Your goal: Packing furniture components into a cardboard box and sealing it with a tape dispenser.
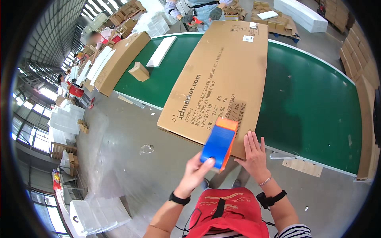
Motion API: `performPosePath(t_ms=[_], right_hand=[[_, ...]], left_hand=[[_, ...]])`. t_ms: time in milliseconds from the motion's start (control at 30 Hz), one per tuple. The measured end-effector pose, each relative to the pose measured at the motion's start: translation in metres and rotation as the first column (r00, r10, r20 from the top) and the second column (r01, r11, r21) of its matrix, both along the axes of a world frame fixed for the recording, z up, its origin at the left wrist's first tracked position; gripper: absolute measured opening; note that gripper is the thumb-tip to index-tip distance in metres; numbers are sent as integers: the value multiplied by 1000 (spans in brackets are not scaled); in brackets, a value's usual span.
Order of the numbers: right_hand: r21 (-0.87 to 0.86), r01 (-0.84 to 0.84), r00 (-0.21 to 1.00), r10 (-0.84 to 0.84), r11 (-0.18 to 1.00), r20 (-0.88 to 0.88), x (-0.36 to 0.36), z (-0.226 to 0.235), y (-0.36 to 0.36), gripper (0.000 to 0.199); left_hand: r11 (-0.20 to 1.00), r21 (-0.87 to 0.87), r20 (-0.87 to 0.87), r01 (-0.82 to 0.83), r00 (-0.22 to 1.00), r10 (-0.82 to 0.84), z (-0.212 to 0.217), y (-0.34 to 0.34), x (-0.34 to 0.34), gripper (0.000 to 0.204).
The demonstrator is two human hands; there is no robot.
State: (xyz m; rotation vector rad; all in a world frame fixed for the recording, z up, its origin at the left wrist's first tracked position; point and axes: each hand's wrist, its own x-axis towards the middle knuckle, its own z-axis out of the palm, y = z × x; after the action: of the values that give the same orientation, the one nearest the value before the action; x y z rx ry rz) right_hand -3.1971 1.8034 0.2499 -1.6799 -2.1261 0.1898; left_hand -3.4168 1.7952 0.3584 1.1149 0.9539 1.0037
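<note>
A long brown cardboard carton with dark print lies across the green conveyor belt, its near end jutting over the edge toward me. My left hand grips a blue and orange tape dispenser from its near end, over the carton's near edge. The dispenser hides part of the carton there, and whether it touches the cardboard I cannot tell. Flat against the near right corner of the carton rests my right hand, fingers stretched out and holding nothing.
Left on the green belt are a white foam strip and a small cardboard block. Another long carton stands at its left end. Across the belt, a co-worker's gloved hands hold something red. Wrapped white packs stand lower left.
</note>
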Motion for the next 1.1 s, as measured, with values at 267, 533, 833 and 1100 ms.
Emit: performPosePath(t_ms=[267,533,833,1100], right_hand=[[35,-6,997,3,999,71,2,-1,0,103],[28,-34,996,32,999,83,12,0,-2,104],[26,-39,996,37,999,78,-7,10,-1,104],[-16,-15,992,17,1000,127,-107,23,29,99]], left_hand=[[953,-206,-188,-221,965,183,-63,-51,4,33],[808,-525,-396,-269,917,48,-84,-188,-69,36],[921,254,-835,294,547,56,-235,-25,15,37],[835,-417,-320,-358,918,234,-94,-89,-106,28]])
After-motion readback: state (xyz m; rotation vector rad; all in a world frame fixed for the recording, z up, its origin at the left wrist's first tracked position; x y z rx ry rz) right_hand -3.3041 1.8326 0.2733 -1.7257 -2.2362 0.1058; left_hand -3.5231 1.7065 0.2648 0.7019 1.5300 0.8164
